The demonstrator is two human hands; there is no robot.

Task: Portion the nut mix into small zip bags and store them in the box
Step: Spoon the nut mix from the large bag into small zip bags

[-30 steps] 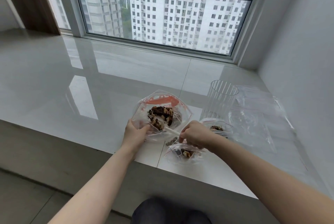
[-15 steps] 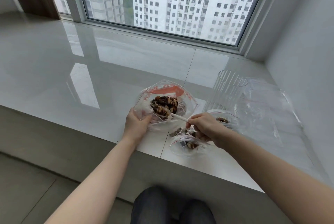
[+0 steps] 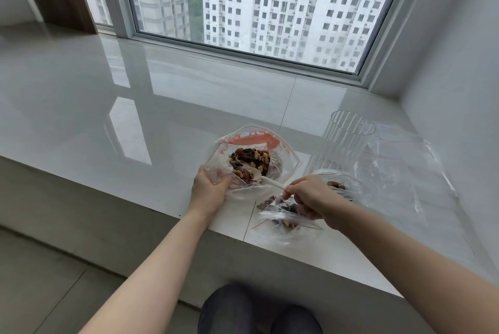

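Here the right hand (image 3: 310,193) pinches the white spoon (image 3: 263,178) in the nut mix (image 3: 249,162); left hand (image 3: 209,189) grips the big bag (image 3: 280,153). Scoop level, keeping its mouth spread.

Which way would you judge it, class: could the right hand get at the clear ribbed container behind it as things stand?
Probably yes, but not at once. The clear ribbed container stands just beyond the right hand with nothing between them, but that hand is pinching the white spoon, whose bowl lies in the nut mix.
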